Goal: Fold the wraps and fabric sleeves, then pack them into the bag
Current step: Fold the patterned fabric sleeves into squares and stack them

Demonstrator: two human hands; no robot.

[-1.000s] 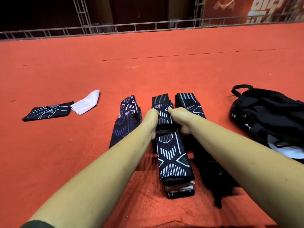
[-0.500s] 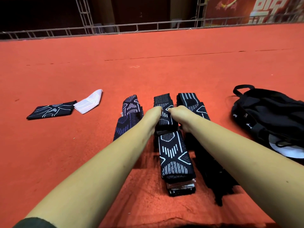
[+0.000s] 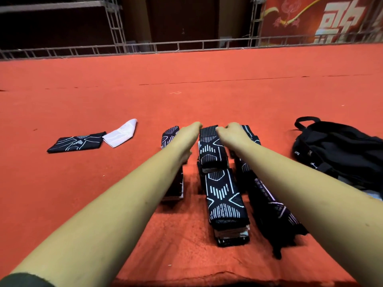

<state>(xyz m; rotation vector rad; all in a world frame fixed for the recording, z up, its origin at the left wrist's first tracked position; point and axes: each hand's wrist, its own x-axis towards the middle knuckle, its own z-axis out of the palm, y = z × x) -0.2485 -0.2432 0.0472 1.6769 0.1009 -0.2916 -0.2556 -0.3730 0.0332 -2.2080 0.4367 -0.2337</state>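
Three long black sleeves with white line patterns lie side by side on the red carpet (image 3: pixel 207 96). My left hand (image 3: pixel 190 132) and my right hand (image 3: pixel 232 134) hold the far end of the middle sleeve (image 3: pixel 211 148), one at each corner; the fingertips are hidden. Nearer to me a folded sleeve (image 3: pixel 224 195) tops a small stack. My left forearm partly covers the left sleeve (image 3: pixel 169 137), and my right forearm partly covers the right sleeve (image 3: pixel 269 206). The black bag (image 3: pixel 339 150) lies at the right.
A folded black patterned piece (image 3: pixel 76 141) and a white piece (image 3: pixel 122 133) lie apart at the left. A metal truss rail (image 3: pixel 186 46) borders the carpet's far edge. The carpet wrinkles near the bottom edge (image 3: pixel 207 274).
Both hands have slid away from me along the middle sleeve, from its middle to its far end. The camera has tilted slightly.
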